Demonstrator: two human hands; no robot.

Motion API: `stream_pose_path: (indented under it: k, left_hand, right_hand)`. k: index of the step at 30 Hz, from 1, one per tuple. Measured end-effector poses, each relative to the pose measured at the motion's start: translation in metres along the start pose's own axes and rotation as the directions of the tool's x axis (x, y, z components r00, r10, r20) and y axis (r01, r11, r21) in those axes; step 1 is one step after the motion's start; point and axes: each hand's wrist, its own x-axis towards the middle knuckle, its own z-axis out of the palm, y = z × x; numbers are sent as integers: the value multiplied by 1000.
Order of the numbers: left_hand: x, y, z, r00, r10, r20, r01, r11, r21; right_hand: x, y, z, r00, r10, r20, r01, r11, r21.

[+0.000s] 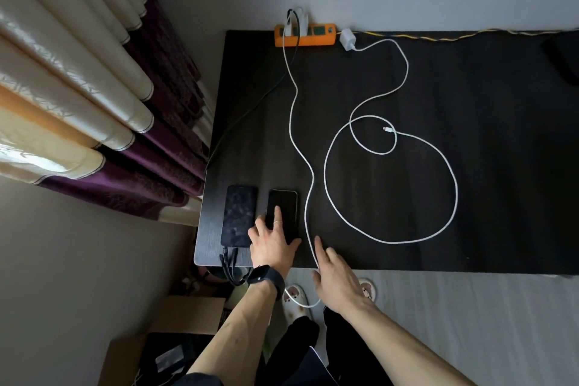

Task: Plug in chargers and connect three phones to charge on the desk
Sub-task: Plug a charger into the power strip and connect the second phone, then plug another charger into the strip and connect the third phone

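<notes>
Two dark phones lie side by side at the desk's front left corner. A black cable (250, 110) runs to the left phone (239, 213). My left hand (272, 244) lies flat on the right phone (283, 204) with fingers spread. An orange power strip (316, 37) sits at the back edge with a white charger (293, 20) plugged in. Its white cable (294, 122) runs to the front edge and hangs over it. My right hand (335, 273) is open there, fingers touching that cable. A second white charger (347, 39) lies unplugged beside the strip, its cable (451, 191) coiled, with the free plug (388, 129) inside the coil.
The black desk (485, 135) meets the wall at the back and curtains (94, 88) on the left. A dark object (564, 56) sits at the far right edge. Cardboard boxes (185, 313) stand on the floor below the front left corner.
</notes>
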Motion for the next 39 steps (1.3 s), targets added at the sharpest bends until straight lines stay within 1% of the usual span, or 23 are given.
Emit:
stream_pose_path:
  k: [4,7,10,12,14,16,19,23,27,31,33,34,36,39]
  left_hand:
    - [-1,0,-1,1000,16,12,-16,1000,-19]
    - [0,-2,-6,999,28,30,-27,999,-17]
    - [0,-1,-15,996,31,85,-29,999,-29]
    - [-2,0,-22,992,34,121,-30,999,-38]
    - [-5,3,-30,990,42,135,-38,999,-31]
    - [-9,9,-40,987,76,144,-75,997,-16]
    - [-16,31,-53,978,169,126,-169,986,-15]
    - [-30,76,-60,944,312,106,-310,950,-32]
    - [-38,147,-67,878,467,107,-467,884,-26]
    - [-53,227,-65,801,592,84,-592,805,-23]
    - [-62,273,-57,759,647,77,-647,762,-21]
    - [-64,290,-53,747,660,76,-661,750,-15]
    - [-65,325,-44,732,677,73,-679,734,-11]
    - [-60,387,-28,728,682,74,-684,729,11]
  right_hand:
    - [3,2,2,1000,19,24,-19,1000,9]
    - [7,2,-4,996,32,81,-35,999,26]
    - [13,1,-17,986,65,155,-73,996,49]
    - [11,3,-27,984,62,165,-74,995,69]
    - [4,8,-39,988,56,146,-72,991,112]
    - [-7,13,-59,994,56,97,-72,982,175]
    - [-28,27,-95,996,81,-41,-66,956,285]
    - [-65,58,-141,960,186,-208,-82,901,425]
    - [-99,98,-187,885,319,-339,-89,830,550]
    - [-123,146,-230,806,399,-436,-71,798,599]
    - [-131,182,-252,773,431,-466,-74,790,609]
    - [-133,197,-260,768,439,-466,-75,785,615]
    - [-133,227,-275,768,447,-459,-82,779,622]
    - [-130,280,-298,784,441,-436,-101,784,613]
